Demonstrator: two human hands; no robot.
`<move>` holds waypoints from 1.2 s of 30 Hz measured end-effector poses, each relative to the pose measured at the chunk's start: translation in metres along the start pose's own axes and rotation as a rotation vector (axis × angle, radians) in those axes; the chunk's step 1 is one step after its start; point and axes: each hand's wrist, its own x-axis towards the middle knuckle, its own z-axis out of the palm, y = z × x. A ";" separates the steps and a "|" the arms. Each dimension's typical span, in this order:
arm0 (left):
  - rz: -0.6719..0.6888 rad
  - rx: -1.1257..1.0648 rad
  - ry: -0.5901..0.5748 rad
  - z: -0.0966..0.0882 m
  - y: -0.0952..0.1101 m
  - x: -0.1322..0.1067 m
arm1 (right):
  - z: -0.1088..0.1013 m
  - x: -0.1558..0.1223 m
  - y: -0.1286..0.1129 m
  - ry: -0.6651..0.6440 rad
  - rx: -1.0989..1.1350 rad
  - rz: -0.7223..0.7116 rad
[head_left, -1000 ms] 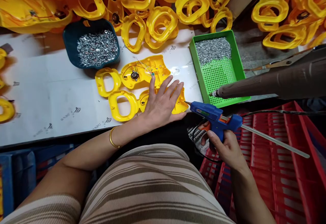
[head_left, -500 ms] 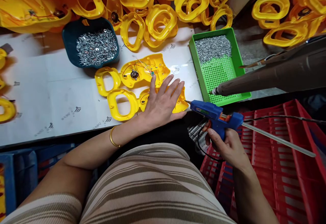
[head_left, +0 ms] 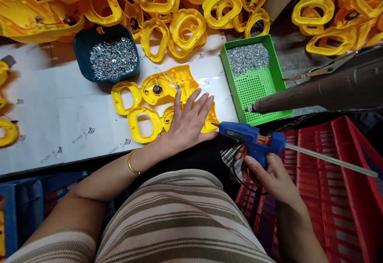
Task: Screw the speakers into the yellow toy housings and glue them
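Observation:
My left hand lies flat with fingers spread on the nearer of two yellow plastic shells at the front edge of the white table. The farther yellow shell lies open just behind it, showing a small speaker and thin wires. My right hand is closed round the grip of a blue glue gun. Its nozzle points left, close to my left thumb, and a clear glue stick juts out to the right.
A dark teal bowl of small metal parts and a green tray of screws stand on the table. Many yellow shells are heaped at the back. A brown power tool hangs over the tray. Red crates sit lower right.
The glue gun has shifted a little left, its nozzle nearer my left hand. My left hand stays flat on the shell.

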 end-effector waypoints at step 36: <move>-0.153 -0.060 0.144 0.000 -0.060 0.045 | 0.013 0.098 -0.042 0.226 -0.458 -0.381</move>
